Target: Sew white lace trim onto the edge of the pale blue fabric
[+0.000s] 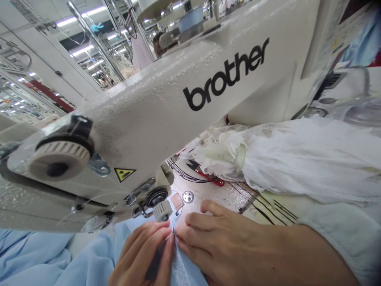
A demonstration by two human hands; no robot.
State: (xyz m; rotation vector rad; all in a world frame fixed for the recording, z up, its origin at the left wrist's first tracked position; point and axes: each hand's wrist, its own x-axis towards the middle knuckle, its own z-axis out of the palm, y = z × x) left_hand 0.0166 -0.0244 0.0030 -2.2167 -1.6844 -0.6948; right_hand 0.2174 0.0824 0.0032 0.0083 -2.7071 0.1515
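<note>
At six o'clock, the left hand (145, 252) and right hand (217, 234), fingertips nearly meeting, pinch the lace-edged blue cloth (101, 254)! From there: sewing machine (160, 115) at twelve, red-handled snips (210, 177) on the desk (228, 194) at one, white fabric (297, 159) heaped at two.

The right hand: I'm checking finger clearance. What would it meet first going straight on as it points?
The right hand would probably meet the light-blue cloth with white lace trim first, right at its fingertips, then the left hand beyond; exact depth is unclear.
</note>
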